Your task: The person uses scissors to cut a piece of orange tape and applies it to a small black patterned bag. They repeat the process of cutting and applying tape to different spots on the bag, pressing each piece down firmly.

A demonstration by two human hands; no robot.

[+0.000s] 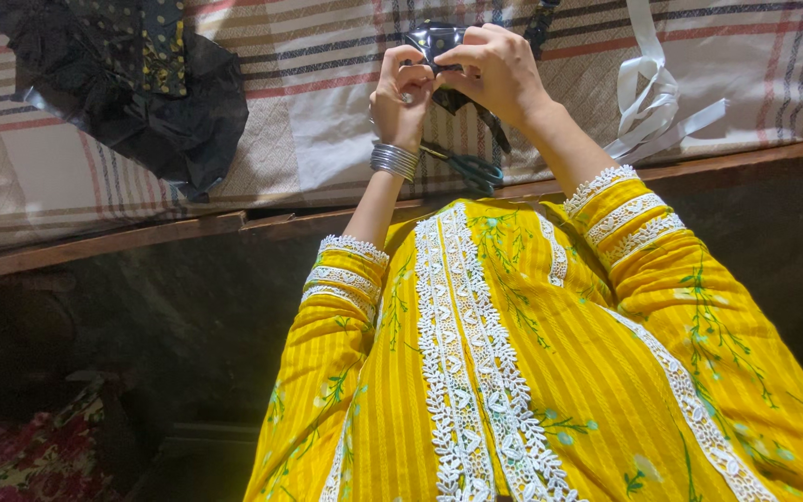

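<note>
— Bedding first, since it fills the far half of the view: a striped bed cover (327, 121) on a bed with a wooden edge (141, 234) running left to right. What lies on it?

— At the far left, a heap of black fabric (141, 102) with a dotted piece among it. At the far right, a loose white ribbon (652, 102). Nearer, just beside the left wrist, a pair of dark-handled scissors (467, 167) lying flat on the cover, untouched.

— And the hands?

— Both are raised together over the middle of the bed. The left hand (400, 98) (bangles on its wrist) has its fingers curled tight onto a small piece of shiny black ribbon (439, 42). The right hand (499, 70) closes over the same piece from the right, thumb and fingers pinching it.

— Where does the piece sit relative to the grip?

— Right between the two, pinched at the fingertips, with its upper end showing above the knuckles and a dark tail hanging down (490, 121) below the right palm toward the scissors.

— How far along would you judge it?

— Mid-way, I'd say: the piece looks folded or bunched and is being worked by hand. Whether it is finished I cannot tell, since the fingers hide most of it. The white ribbon and the fabric heap lie untouched.
</note>
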